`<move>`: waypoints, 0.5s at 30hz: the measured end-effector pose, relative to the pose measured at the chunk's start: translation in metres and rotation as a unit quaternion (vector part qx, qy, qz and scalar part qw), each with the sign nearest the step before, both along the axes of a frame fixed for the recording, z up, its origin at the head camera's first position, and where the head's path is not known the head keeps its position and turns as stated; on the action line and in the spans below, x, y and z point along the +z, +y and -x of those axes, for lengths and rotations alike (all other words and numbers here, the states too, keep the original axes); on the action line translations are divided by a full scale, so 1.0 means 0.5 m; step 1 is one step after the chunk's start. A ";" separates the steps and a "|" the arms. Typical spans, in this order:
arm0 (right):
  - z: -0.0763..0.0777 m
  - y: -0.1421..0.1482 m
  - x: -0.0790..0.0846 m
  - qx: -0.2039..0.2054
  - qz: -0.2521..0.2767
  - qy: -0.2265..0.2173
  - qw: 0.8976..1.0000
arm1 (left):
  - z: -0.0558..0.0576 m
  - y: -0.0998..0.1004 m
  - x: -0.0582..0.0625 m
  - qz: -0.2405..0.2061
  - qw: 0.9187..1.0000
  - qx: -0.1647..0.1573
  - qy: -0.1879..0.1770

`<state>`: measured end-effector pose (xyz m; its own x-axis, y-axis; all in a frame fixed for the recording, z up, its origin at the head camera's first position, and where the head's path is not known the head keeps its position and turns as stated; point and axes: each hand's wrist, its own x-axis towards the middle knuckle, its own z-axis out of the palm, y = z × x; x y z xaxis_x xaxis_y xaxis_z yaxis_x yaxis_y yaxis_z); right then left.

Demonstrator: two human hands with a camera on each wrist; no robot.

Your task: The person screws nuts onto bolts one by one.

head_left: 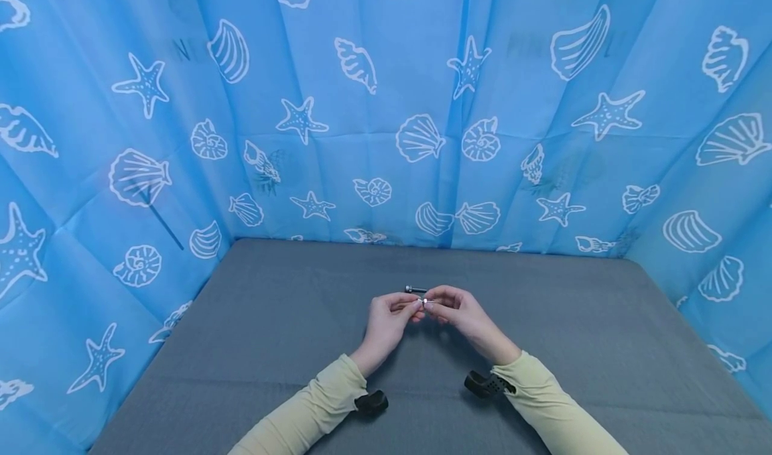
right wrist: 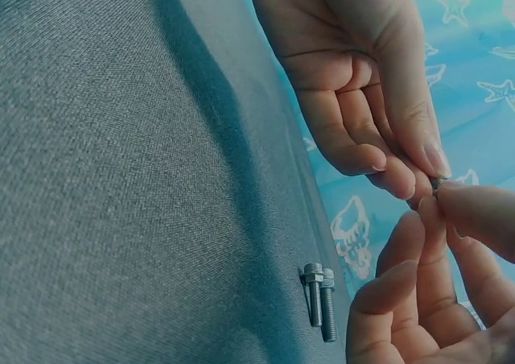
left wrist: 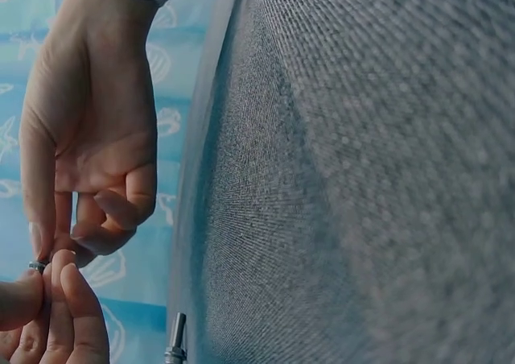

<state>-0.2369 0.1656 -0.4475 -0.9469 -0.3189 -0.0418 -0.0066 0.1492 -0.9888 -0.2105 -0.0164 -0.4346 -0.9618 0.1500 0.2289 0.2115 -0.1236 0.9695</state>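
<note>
Over the table, my left hand [head_left: 384, 324] and right hand [head_left: 473, 321] meet fingertip to fingertip. Between them is a small shiny metal fastener [head_left: 425, 301], pinched by thumb and fingers from both sides. A bit of its ringed metal surface [left wrist: 36, 265] shows in the left wrist view; the fingertips hide most of it, so I cannot tell its exact kind. Just beyond the hands, two metal bolts lie side by side on the table. The right wrist view shows one bolt [right wrist: 315, 295] and the other bolt [right wrist: 328, 309], each with a hex piece near its head.
Dark grey cloth covers the table [head_left: 289, 348]. Blue curtains [head_left: 386, 106] printed with white shells and starfish hang behind it and along both sides. A black device sits at each wrist, the left device [head_left: 371, 402] and the right device [head_left: 482, 384].
</note>
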 end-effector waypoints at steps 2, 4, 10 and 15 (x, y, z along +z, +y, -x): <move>-0.001 0.001 0.000 0.004 -0.008 0.004 1.000 | 0.000 0.000 -0.001 0.002 1.000 0.000 0.004; -0.002 0.000 0.000 0.004 -0.010 -0.004 1.000 | 0.000 0.000 -0.003 0.002 1.000 -0.001 0.006; -0.001 -0.003 -0.002 -0.001 0.004 -0.005 1.000 | 0.000 -0.002 -0.007 -0.001 1.000 -0.003 -0.001; -0.001 -0.005 -0.002 -0.006 -0.019 0.007 1.000 | -0.001 -0.003 -0.007 -0.001 1.000 -0.004 -0.002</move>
